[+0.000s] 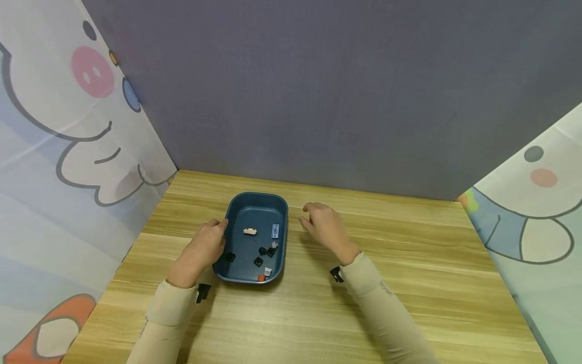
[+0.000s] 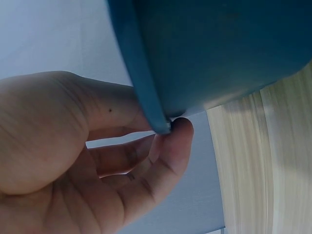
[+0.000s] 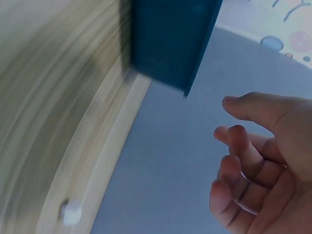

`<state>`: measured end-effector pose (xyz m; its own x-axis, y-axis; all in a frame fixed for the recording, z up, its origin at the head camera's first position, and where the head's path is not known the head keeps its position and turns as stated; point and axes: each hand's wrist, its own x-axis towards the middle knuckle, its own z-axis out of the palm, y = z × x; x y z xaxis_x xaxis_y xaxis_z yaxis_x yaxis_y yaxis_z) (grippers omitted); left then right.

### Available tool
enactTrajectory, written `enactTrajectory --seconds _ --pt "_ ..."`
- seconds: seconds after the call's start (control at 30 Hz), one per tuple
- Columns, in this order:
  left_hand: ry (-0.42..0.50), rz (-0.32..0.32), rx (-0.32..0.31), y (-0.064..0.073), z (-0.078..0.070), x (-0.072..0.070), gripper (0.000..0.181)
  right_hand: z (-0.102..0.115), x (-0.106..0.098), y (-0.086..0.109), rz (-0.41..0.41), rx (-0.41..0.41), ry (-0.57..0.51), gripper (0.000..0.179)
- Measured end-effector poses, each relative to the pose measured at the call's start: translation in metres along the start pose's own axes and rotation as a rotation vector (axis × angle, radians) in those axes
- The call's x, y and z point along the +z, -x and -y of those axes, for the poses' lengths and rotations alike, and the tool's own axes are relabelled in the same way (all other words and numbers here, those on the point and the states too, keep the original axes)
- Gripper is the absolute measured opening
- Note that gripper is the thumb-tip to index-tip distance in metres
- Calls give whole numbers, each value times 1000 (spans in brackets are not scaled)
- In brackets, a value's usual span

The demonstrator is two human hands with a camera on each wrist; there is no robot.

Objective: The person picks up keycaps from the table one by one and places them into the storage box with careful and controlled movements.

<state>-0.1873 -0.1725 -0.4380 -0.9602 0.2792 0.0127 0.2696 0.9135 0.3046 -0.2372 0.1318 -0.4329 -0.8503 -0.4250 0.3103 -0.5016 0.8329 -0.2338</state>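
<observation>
My left hand point(image 1: 203, 246) pinches the left rim of a blue plastic bin point(image 1: 256, 195), thumb and fingers on either side of the rim in the left wrist view. Inside the bin lie a pale pink piece point(image 1: 249, 231), a light blue rectangular piece point(image 1: 275, 231) with markings, several small black pieces point(image 1: 258, 261), a white piece point(image 1: 268, 272) and a red piece point(image 1: 261, 278). To the right of the bin, my right hand point(image 1: 328, 228) hovers apart from it. Its fingers are loosely bent, and nothing shows between them in the right wrist view.
The bin is over a wooden table point(image 1: 409, 263) backed by a grey panel point(image 1: 345, 101). Cartoon-printed sheets point(image 1: 36, 202) flank both sides. A small, blurred white thing point(image 3: 73, 214) shows against the wood in the right wrist view; its kind is unclear.
</observation>
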Motion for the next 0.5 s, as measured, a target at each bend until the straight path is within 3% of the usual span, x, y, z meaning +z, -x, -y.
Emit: enactTrajectory --seconds 0.5 --pt "5 2 1 1 1 0 44 -59 -6 21 94 170 -8 29"
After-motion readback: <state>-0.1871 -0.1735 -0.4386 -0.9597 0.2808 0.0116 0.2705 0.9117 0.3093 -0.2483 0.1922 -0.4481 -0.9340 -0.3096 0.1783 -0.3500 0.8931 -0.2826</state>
